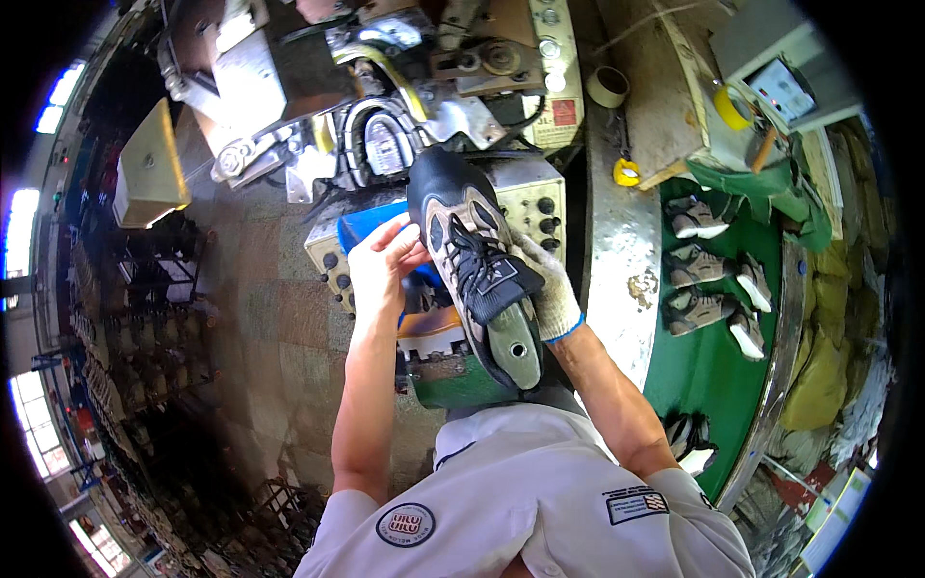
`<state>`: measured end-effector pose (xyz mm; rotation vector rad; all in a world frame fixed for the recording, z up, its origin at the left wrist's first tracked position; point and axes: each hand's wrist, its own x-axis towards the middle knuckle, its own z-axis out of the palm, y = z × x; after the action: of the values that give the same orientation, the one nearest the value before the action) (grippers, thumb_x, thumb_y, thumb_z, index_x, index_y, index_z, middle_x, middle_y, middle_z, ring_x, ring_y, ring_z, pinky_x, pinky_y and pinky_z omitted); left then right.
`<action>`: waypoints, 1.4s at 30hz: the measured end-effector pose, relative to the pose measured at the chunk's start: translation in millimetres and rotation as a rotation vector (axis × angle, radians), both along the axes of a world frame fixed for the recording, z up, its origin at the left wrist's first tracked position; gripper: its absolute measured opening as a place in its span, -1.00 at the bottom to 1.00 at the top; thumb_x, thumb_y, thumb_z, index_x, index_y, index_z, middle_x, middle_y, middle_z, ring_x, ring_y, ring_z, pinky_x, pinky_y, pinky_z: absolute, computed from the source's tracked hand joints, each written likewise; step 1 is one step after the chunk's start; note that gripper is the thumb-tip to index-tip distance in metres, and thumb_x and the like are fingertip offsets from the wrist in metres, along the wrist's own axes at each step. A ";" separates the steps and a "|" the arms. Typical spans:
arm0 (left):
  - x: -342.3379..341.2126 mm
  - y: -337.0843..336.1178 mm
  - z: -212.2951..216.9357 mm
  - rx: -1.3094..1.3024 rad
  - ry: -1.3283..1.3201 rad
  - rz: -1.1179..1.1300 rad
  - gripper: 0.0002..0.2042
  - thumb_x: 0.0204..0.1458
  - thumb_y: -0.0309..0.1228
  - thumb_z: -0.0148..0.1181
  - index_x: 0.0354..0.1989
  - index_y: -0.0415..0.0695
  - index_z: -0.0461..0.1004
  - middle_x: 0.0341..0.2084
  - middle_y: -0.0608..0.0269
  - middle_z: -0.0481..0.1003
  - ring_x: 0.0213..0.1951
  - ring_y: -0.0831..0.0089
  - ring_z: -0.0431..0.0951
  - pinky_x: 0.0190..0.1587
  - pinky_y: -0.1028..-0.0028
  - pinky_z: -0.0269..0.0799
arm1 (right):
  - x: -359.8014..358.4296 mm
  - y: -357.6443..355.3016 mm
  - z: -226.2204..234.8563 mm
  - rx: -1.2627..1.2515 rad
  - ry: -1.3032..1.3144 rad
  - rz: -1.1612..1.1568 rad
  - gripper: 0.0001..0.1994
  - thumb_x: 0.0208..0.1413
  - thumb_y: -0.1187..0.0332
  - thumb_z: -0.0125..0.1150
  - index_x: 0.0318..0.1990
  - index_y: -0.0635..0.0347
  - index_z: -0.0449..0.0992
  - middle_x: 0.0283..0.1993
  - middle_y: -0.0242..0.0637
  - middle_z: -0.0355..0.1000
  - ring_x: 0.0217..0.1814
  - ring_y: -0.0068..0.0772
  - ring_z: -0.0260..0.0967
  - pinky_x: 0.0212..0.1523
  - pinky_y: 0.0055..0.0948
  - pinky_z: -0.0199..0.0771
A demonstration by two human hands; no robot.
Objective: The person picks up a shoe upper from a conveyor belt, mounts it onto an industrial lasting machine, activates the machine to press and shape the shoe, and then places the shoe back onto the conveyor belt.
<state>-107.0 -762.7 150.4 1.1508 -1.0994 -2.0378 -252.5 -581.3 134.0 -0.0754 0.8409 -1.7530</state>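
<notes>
A black and beige shoe upper point(479, 249) with black laces is fitted over a green shoe last point(515, 342), whose top has a round hole. Its black toe points away from me, toward the toe clamp of a machine point(385, 144). My bare left hand point(387, 258) grips the shoe's left side, thumb and fingers near the toe. On the opposite side, my right hand point(547, 294) in a white knit glove is wrapped round the shoe; its fingers are partly hidden behind it. A blue piece point(358, 227) shows behind my left hand.
Knobs line the machine's cream control panel point(544, 207). To the right, several shoes point(699, 265) lie on a green conveyor belt point(665, 385) behind a metal edge point(617, 279). A tape roll point(607, 87) and a yellow object point(626, 173) lie beyond. Dark racks point(145, 337) stand left.
</notes>
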 end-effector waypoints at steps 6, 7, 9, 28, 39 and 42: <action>29.4 -44.3 -1.1 -0.032 0.113 0.161 -0.60 0.01 -0.66 0.25 0.08 -0.45 0.44 -0.09 -0.06 0.58 -0.16 0.23 0.67 -0.07 0.29 0.67 | 19.6 -66.5 22.4 -0.087 0.010 0.034 -0.42 0.28 0.32 0.16 0.39 0.32 0.20 0.24 -0.24 0.40 0.16 -0.49 0.40 0.18 -0.47 0.41; 29.5 -50.5 2.9 -0.048 0.139 0.178 -0.59 0.02 -0.66 0.24 0.09 -0.47 0.42 -0.07 -0.09 0.57 -0.15 0.20 0.67 -0.05 0.28 0.66 | 22.0 -73.3 25.6 -0.103 0.008 0.018 -0.42 0.27 0.32 0.18 0.39 0.31 0.22 0.23 -0.25 0.41 0.17 -0.49 0.39 0.19 -0.46 0.41; 27.4 -63.2 7.3 -0.070 0.172 0.174 -0.58 0.05 -0.62 0.23 0.11 -0.50 0.39 -0.04 -0.16 0.56 -0.11 0.16 0.66 0.02 0.25 0.62 | 26.2 -89.6 19.0 -0.137 -0.007 -0.008 -0.42 0.26 0.32 0.20 0.38 0.29 0.24 0.23 -0.27 0.41 0.17 -0.49 0.39 0.19 -0.46 0.40; 18.6 -32.8 -51.1 0.147 0.198 0.072 -0.53 0.37 -0.02 -0.09 -0.03 -0.20 0.55 -0.23 0.28 0.61 -0.27 0.51 0.60 -0.18 0.47 0.51 | 38.2 -144.4 -33.6 0.009 0.242 -0.146 -0.61 0.29 0.18 0.21 0.07 0.34 0.56 -0.07 -0.34 0.56 -0.09 -0.59 0.47 -0.02 -0.54 0.45; 11.5 -42.6 -65.8 0.073 0.099 0.053 -0.49 0.42 0.00 -0.20 -0.16 -0.18 0.58 -0.36 0.38 0.57 -0.36 0.63 0.50 -0.24 0.51 0.46 | 41.3 -149.1 -44.3 0.043 0.268 -0.177 -0.67 0.31 0.25 0.17 0.02 0.35 0.59 -0.10 -0.33 0.59 -0.13 -0.60 0.49 -0.09 -0.57 0.46; 16.3 -46.6 -74.8 -0.184 0.016 0.010 -0.46 0.44 -0.03 -0.25 -0.27 -0.21 0.57 -0.43 0.39 0.55 -0.38 0.63 0.47 -0.26 0.51 0.43 | 47.0 -154.7 -37.6 0.082 0.292 -0.224 -0.74 0.35 0.24 0.13 -0.17 0.27 0.61 -0.29 -0.48 0.51 -0.31 -0.72 0.38 -0.30 -0.62 0.37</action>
<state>-90.7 -809.2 75.6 1.0430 -1.2419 -1.8909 -205.4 -736.0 96.4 -0.1931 1.1692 -1.9430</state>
